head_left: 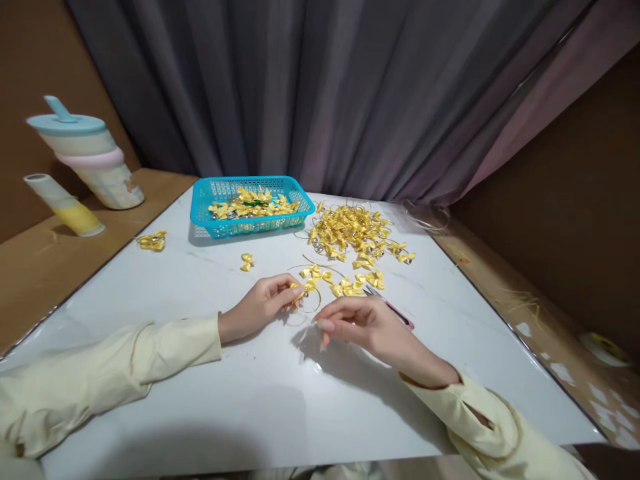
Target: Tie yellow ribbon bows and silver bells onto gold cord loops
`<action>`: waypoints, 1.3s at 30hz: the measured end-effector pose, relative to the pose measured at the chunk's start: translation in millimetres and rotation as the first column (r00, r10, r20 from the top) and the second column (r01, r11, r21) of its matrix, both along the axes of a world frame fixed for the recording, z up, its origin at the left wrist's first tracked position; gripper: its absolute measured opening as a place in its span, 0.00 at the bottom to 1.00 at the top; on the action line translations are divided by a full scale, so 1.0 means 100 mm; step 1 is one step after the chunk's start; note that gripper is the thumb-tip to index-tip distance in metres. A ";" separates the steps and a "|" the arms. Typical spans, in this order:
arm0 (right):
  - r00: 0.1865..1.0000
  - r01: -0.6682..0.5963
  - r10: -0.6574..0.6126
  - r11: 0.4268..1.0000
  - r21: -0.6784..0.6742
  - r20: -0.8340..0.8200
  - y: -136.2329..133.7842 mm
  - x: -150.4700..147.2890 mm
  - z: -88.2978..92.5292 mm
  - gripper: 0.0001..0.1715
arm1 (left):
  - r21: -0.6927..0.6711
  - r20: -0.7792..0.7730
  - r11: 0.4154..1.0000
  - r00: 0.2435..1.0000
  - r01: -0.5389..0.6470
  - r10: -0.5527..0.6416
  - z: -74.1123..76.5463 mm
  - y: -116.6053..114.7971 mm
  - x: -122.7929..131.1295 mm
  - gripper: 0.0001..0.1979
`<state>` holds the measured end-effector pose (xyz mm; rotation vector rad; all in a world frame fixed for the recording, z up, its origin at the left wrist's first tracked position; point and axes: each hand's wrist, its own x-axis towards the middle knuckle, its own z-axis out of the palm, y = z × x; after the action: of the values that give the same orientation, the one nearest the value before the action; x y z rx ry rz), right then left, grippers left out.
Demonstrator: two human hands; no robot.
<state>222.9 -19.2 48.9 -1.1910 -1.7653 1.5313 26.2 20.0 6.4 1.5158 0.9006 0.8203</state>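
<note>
My left hand [260,308] pinches a yellow ribbon bow [311,285] with a small silver bell and a loop of thin gold cord hanging at its right side. Just to the right of that loop, my right hand [370,328] is closed, thumb against fingertips. Whatever lies between those fingertips is too small to make out. Several loose yellow bows [347,287] lie beyond the hands. Partly behind my right hand is a slim tool with a pink handle [400,316] and dark metal tips.
A blue plastic basket [235,231] holds more bows. Right of it spreads a pile of bows with bells [350,230]. A single bow [247,261] and a small bundle [152,241] lie leftward. A tumbler [100,167] and a yellow-wound tube [75,212] stand left. Paper scraps [563,372] lie right.
</note>
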 end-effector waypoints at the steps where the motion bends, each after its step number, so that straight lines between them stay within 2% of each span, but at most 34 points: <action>1: 0.999 -0.035 0.035 0.997 0.062 0.002 -0.02 0.00 0.02 0.11 | 0.001 -0.002 1.000 1.000 -0.007 0.007 0.00 0.00 0.00 0.14; 4: 0.992 -0.115 0.125 0.941 0.317 -0.011 -0.10 0.00 0.08 0.08 | -0.004 0.002 0.999 0.999 -0.043 0.043 -0.02 0.01 0.01 0.14; 7: 0.983 -0.154 0.185 0.817 0.555 -0.001 -0.13 -0.01 0.08 0.06 | 0.006 0.012 0.997 0.997 -0.075 0.075 -0.04 0.03 0.01 0.14; 9: 0.979 -0.162 0.203 0.748 0.644 0.010 -0.14 -0.01 0.06 0.07 | 0.008 0.019 0.996 0.996 -0.089 0.089 -0.04 0.04 0.02 0.14; 11: 0.980 -0.137 0.198 0.738 0.661 -0.018 -0.13 -0.01 0.03 0.07 | -0.004 0.031 0.995 0.995 -0.099 0.099 -0.04 0.05 0.02 0.14; 12: 0.979 -0.119 0.197 0.760 0.639 -0.052 -0.12 -0.01 0.01 0.07 | -0.014 0.040 0.994 0.994 -0.105 0.106 -0.03 0.05 0.02 0.14; 14: 0.973 -0.074 0.173 0.856 0.511 -0.150 -0.10 -0.01 -0.03 0.05 | -0.034 0.056 0.993 0.991 -0.116 0.118 -0.02 0.05 0.02 0.13; 16: 0.966 -0.028 0.093 0.965 0.261 -0.243 -0.08 -0.03 -0.08 0.03 | -0.047 0.072 0.991 0.989 -0.123 0.126 -0.02 0.06 0.02 0.13; 17: 0.961 -0.010 0.043 0.993 0.120 -0.275 -0.07 -0.03 -0.11 0.04 | -0.049 0.081 0.991 0.989 -0.123 0.127 -0.02 0.06 0.02 0.13; 19: 0.948 0.012 -0.044 0.995 -0.102 -0.315 -0.04 -0.04 -0.17 0.07 | -0.041 0.099 0.993 0.988 -0.113 0.116 -0.02 0.05 0.01 0.13; 21: 0.932 0.020 -0.091 0.979 -0.201 -0.351 -0.01 -0.05 -0.21 0.08 | -0.027 0.109 0.995 0.989 -0.094 0.096 -0.02 0.05 0.01 0.13; 24: 0.922 0.047 -0.135 0.970 -0.240 -0.364 0.03 -0.05 -0.24 0.10 | -0.036 0.105 0.998 0.993 -0.058 0.061 -0.02 0.04 0.00 0.12; 29: 0.936 0.116 -0.177 0.972 -0.206 -0.305 0.07 -0.02 -0.19 0.13 | -0.025 0.094 1.000 0.995 0.020 -0.017 0.00 0.01 -0.01 0.12; 34: 0.953 0.132 -0.184 0.967 -0.217 -0.239 0.09 -0.01 -0.19 0.15 | 0.020 0.058 0.996 0.994 0.092 -0.093 0.01 0.00 -0.02 0.13; 39: 0.960 0.136 -0.182 0.967 -0.213 -0.214 0.09 -0.02 -0.19 0.16 | 0.009 0.057 0.993 0.992 0.114 -0.114 0.01 0.00 -0.02 0.13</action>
<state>221.2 -10.6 29.5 -1.1614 -1.3586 1.7003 24.5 19.9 7.0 1.5267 0.7631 0.7794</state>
